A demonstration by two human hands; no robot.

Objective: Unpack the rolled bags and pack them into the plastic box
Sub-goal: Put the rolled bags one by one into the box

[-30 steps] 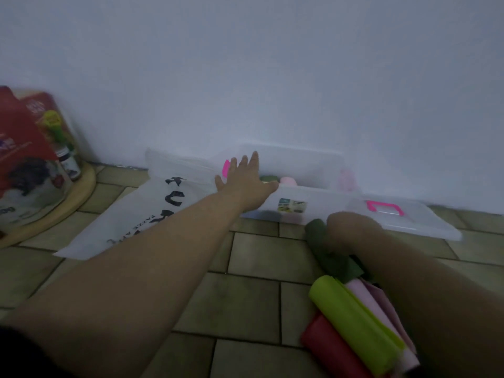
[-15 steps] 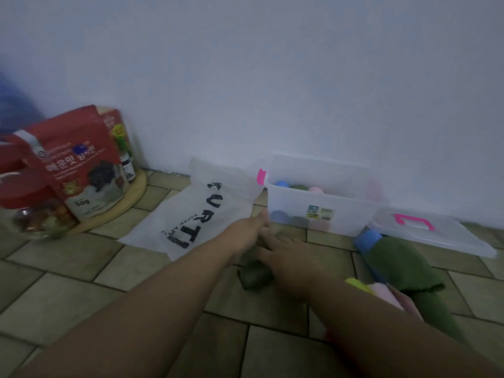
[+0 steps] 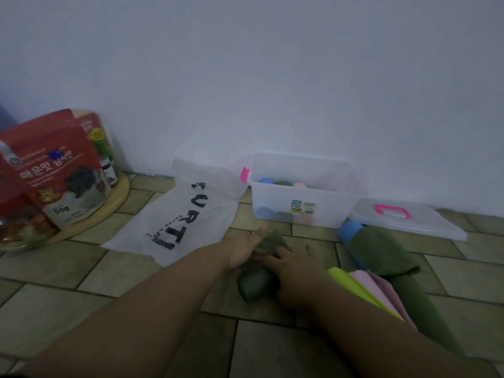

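A dark green rolled bag (image 3: 255, 282) lies on the floor tiles in front of the clear plastic box (image 3: 321, 204). My left hand (image 3: 245, 248) rests at the bag's left side and my right hand (image 3: 293, 271) presses on top of it; both touch it. The box stands against the wall with blue, green and pink rolls inside. To the right lie more rolled bags: a blue one (image 3: 349, 231), a larger dark green one (image 3: 381, 253), a lime one (image 3: 354, 286) and a pink one (image 3: 373, 289).
The box's clear lid (image 3: 425, 222) with a pink handle lies to the box's right. A white printed plastic bag (image 3: 180, 219) lies flat on the left. Red snack packets (image 3: 51, 162) and bottles stand on a round wooden board (image 3: 111, 203) at far left.
My left hand has come back from the box to the floor. Both hands have met on the dark green roll, and the view has swung left.
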